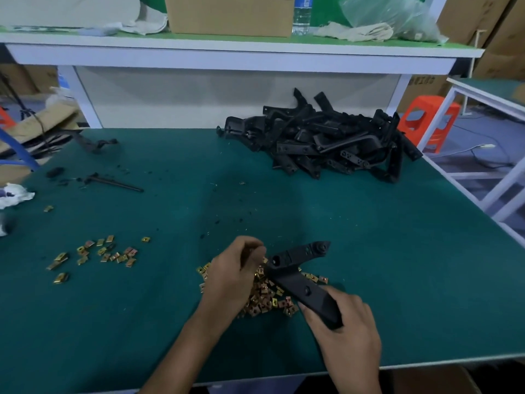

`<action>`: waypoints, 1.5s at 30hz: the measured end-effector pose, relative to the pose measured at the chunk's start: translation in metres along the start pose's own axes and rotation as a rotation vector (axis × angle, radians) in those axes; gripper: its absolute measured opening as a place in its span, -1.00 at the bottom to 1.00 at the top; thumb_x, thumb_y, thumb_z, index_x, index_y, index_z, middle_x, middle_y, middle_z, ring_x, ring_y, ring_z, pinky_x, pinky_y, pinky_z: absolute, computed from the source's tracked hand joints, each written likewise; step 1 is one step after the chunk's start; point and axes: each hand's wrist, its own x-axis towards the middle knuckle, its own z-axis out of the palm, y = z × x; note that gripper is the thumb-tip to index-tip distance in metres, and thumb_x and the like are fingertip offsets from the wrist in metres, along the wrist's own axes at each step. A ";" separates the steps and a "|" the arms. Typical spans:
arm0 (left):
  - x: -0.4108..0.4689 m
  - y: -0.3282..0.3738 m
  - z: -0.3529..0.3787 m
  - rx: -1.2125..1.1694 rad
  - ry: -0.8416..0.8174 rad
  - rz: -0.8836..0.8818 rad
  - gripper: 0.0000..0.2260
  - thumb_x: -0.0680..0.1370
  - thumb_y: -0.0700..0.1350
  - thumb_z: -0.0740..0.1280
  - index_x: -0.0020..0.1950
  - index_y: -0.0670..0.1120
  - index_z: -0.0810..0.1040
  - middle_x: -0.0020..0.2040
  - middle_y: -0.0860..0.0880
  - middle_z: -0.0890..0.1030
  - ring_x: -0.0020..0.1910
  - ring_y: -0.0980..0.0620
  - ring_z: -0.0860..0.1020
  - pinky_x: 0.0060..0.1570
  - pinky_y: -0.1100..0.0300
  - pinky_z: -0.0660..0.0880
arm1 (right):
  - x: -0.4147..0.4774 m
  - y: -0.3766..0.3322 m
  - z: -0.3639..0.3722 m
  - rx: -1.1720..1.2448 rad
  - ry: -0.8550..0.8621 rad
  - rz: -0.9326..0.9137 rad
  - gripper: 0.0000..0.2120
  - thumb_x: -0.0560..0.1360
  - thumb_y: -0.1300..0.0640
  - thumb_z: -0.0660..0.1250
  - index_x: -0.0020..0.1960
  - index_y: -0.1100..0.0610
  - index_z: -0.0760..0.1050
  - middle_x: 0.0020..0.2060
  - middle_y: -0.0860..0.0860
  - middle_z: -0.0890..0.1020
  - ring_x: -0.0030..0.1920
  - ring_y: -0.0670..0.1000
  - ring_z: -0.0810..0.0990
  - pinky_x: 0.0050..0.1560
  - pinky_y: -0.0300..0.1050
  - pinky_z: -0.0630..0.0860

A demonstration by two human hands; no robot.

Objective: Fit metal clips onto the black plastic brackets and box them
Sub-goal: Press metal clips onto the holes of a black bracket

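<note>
Right hand (349, 336) grips one arm of a black angled plastic bracket (301, 288), fingers wrapped round its near end. The bracket's other arm points up and right, and the part is held just above the green-matted counter (170, 322).

Left hand (233, 277) is at the bracket's corner with its fingers (255, 251) curled in. Blur hides whether they pinch a clip, so cannot tell.

Directly under both hands is a heap of brass-coloured metal clips (264, 300), lying on the counter near its front edge. A second, looser scatter of the same clips (108, 253) lies well to the left.

A pile of black plastic brackets (326, 143) sits at the far right of the counter, well apart from the hands.

On the left side there's a thin black rod-like part (116, 184) and, at the edge, a crumpled white rag (14, 194).

The white shelf (227, 56) behind carries a brown cardboard box (230, 15) and a clear water bottle (302, 15). An orange plastic stool (426, 120) stands on the floor at right.
</note>
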 end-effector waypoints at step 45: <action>-0.013 0.046 -0.048 -0.325 -0.143 -0.135 -0.91 0.59 -0.27 0.36 0.02 -0.09 0.60 -0.18 0.05 0.63 -0.18 0.14 0.52 -0.10 0.29 0.46 | -0.003 0.005 0.002 -0.165 -0.069 -0.027 -0.57 0.30 -0.07 0.63 0.13 -0.08 0.65 -0.09 -0.14 0.57 -0.03 -0.02 0.48 -0.25 -0.11 0.38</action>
